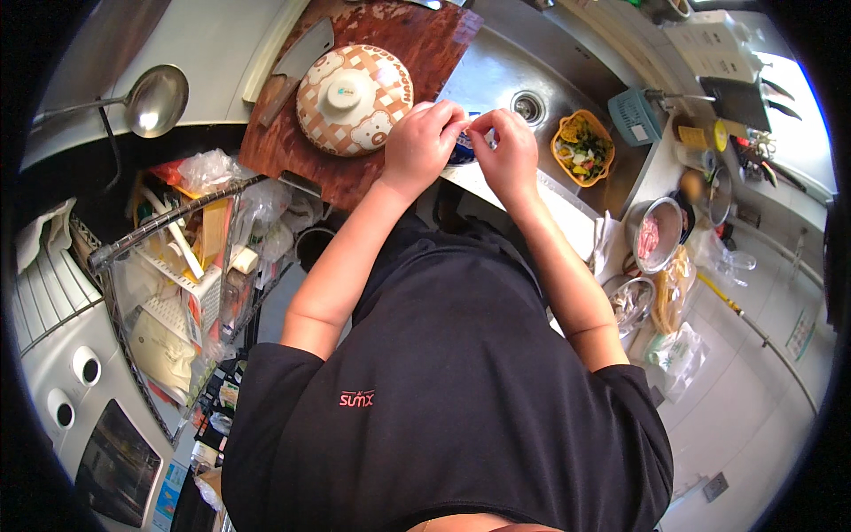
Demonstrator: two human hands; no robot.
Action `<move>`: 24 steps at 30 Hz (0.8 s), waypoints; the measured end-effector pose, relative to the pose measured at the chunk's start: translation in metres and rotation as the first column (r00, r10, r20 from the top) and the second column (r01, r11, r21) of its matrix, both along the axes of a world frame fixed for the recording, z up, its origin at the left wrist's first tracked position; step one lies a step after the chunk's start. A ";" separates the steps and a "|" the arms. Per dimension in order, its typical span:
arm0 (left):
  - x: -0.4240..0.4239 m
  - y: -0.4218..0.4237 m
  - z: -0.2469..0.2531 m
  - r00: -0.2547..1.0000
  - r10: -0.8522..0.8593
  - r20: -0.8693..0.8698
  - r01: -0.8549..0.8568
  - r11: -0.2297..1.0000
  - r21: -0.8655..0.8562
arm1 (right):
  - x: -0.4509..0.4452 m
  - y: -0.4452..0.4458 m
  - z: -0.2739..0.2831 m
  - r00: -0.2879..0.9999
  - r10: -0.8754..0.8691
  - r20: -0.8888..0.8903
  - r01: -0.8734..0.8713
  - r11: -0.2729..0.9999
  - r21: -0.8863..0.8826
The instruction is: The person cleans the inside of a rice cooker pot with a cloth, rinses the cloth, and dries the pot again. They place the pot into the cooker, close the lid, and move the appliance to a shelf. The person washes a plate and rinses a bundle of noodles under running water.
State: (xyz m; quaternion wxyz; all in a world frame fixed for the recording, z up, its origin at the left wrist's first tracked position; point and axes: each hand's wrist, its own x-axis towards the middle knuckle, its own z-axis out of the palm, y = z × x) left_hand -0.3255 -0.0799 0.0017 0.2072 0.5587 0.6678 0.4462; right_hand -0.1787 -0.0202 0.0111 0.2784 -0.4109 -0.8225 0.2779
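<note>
My left hand and my right hand are close together over the sink's front edge, fingertips bent inward. Between and below them is a blue object, mostly hidden, and I cannot tell what it is. Something small seems to be pinched at the fingertips, too hidden to name. Just left of my left hand, a round ceramic lid with a bear and check pattern lies on the reddish wooden cutting board. A cleaver rests beside the lid.
The steel sink holds an orange basket of food scraps; a blue basket hangs at its right. Farther right are a metal bowl of raw meat and plastic bags. A wire rack and a ladle are at left.
</note>
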 end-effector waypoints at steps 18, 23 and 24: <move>0.001 0.005 -0.003 0.989 -0.001 -0.148 0.034 0.974 0.222 | 0.000 0.002 0.012 0.998 0.010 0.057 -0.004 0.996 -0.093; 0.007 0.013 -0.013 0.995 0.103 -0.016 -0.101 0.988 0.115 | -0.011 -0.001 0.004 0.998 -0.054 0.037 0.052 0.997 0.057; 0.008 0.016 -0.014 0.992 0.126 0.019 -0.127 0.990 0.064 | -0.012 -0.002 0.001 0.998 -0.045 0.039 0.043 0.996 0.072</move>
